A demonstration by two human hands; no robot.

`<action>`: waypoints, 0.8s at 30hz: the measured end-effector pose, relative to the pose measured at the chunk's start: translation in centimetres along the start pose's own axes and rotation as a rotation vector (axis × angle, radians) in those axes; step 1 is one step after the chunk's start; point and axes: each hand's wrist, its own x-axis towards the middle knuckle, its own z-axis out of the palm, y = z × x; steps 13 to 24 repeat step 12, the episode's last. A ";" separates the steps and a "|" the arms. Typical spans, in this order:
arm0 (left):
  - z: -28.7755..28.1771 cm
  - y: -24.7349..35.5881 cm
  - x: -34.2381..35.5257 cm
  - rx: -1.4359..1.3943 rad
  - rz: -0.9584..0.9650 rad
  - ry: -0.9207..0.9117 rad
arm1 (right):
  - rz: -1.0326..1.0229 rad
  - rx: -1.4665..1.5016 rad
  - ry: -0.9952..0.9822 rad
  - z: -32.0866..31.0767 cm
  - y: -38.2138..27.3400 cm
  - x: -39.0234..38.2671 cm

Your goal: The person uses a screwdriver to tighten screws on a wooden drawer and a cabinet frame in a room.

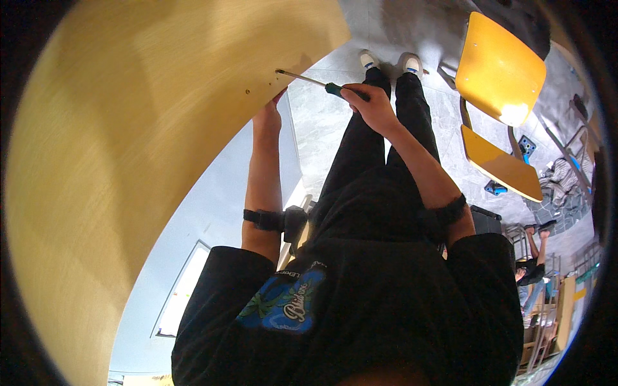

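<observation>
A large light-wood panel (129, 128) stands on edge at the left, filling much of the view. My right hand (368, 106) is shut on the green handle of a screwdriver (315, 82), whose metal shaft points left with its tip at a hole near the panel's edge. Another small screw hole lies a little to the left of the tip. My left hand (267, 116) reaches up along the panel's edge and presses against it; its fingers are hidden behind the panel. Both wrists wear black bands.
My black trousers and white shoes (389, 62) stand on a grey tiled floor. A chair with yellow seat and back (502, 71) sits at the upper right. Farther right is another seated person (533, 267) among metal frames and clutter.
</observation>
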 end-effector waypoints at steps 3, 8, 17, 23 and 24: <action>-0.5 -0.5 0.4 0.016 0.021 0.014 | 0.001 -0.005 -0.009 0.1 -0.1 -0.1; -0.9 -0.9 0.6 0.074 0.073 -0.012 | 0.015 -0.062 -0.018 -0.1 -0.7 0.0; -0.7 -0.8 0.5 0.083 0.063 -0.004 | 0.029 -0.139 -0.023 -0.2 -1.2 -0.1; -0.7 -0.8 0.5 0.083 0.063 -0.004 | 0.029 -0.139 -0.023 -0.2 -1.2 -0.1; -0.7 -0.8 0.5 0.083 0.063 -0.004 | 0.029 -0.139 -0.023 -0.2 -1.2 -0.1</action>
